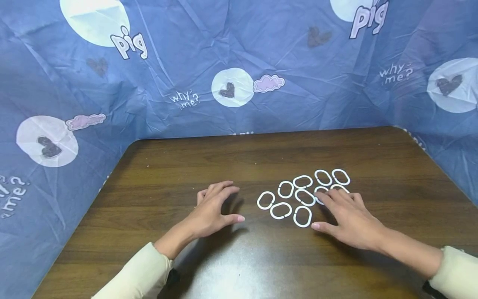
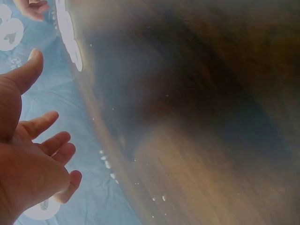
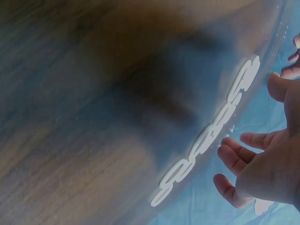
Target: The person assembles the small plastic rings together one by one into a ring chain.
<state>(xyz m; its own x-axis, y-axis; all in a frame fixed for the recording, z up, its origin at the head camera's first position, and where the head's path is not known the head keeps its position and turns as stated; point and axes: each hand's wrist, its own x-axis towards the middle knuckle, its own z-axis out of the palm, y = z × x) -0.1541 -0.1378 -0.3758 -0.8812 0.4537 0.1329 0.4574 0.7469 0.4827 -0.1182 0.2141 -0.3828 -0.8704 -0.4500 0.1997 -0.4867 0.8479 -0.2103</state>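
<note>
Several white oval rings [image 1: 281, 211], each with a small gap in its loop, lie in a loose cluster right of the table's middle. My right hand [image 1: 351, 218] hovers at the cluster's right side with its fingers spread, partly covering two of the rings. Its thumb is beside the nearest ring [image 1: 302, 216], and it holds nothing. Left of the cluster, my left hand [image 1: 214, 209] is held over bare wood, fingers relaxed and thumb apart, also holding nothing. In the right wrist view the rings [image 3: 206, 139] appear as a low row beyond the right hand's fingers [image 3: 233, 159].
A brown wood-grain table [image 1: 179, 162] with rounded far corners carries the rings. Behind it and along its sides hangs a blue printed cloth [image 1: 168, 54] with white circles and lettering. Light glares off the table's near middle.
</note>
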